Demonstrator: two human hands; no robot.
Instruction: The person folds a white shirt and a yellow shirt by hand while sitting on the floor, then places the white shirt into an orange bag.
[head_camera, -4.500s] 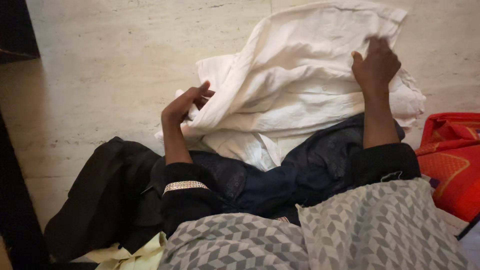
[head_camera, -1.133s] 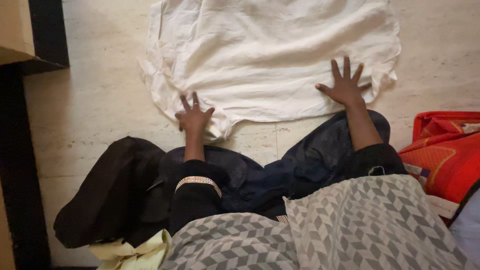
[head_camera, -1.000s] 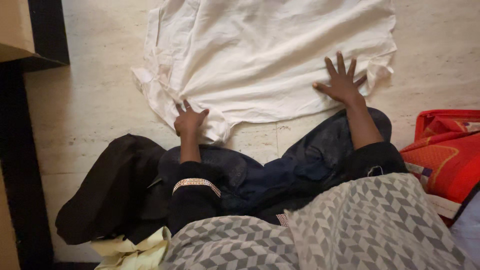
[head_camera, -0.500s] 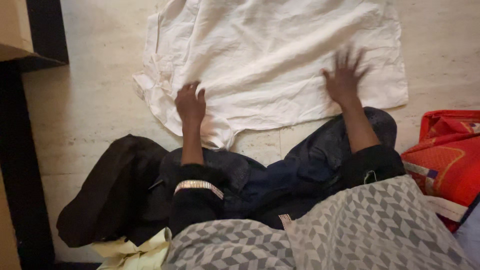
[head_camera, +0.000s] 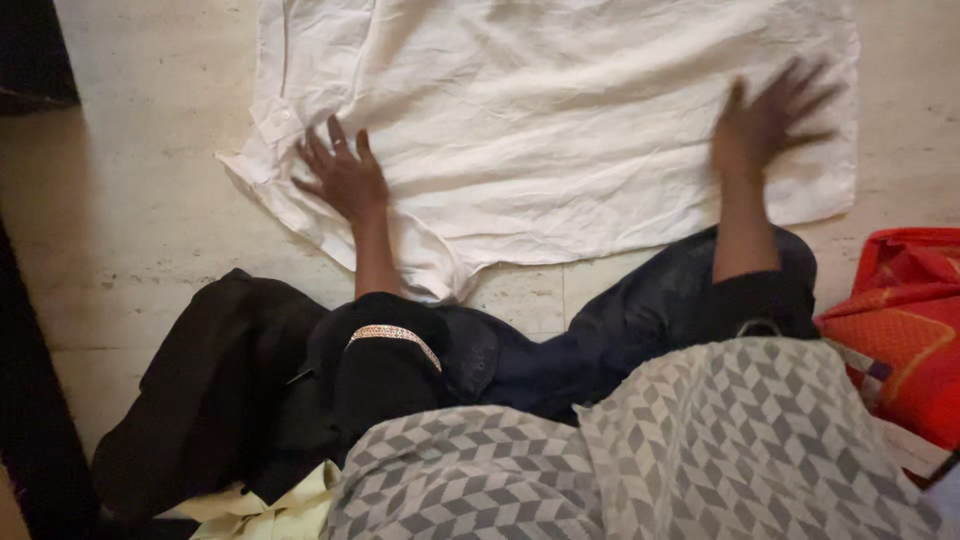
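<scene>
Head view: white garment (head_camera: 560, 130) lying spread flat on the pale floor (head_camera: 130, 220); left hand (head_camera: 343, 180) and right hand (head_camera: 768, 122) pressing on it, fingers splayed wide, gripping nothing. Risk: uneven pushing may be bunching new creases near the left edge

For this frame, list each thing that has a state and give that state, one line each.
white garment: spread flat on the floor, wrinkled.
left hand: open, fingers spread, palm pressed on the garment's left part.
right hand: open, fingers spread, blurred, at the garment's right part; contact unclear.
dark clothes: crumpled heap by the person's lap.
red bag: lying at the right edge, partly out of view.
pale yellow cloth: bunched under the dark clothes.
</scene>
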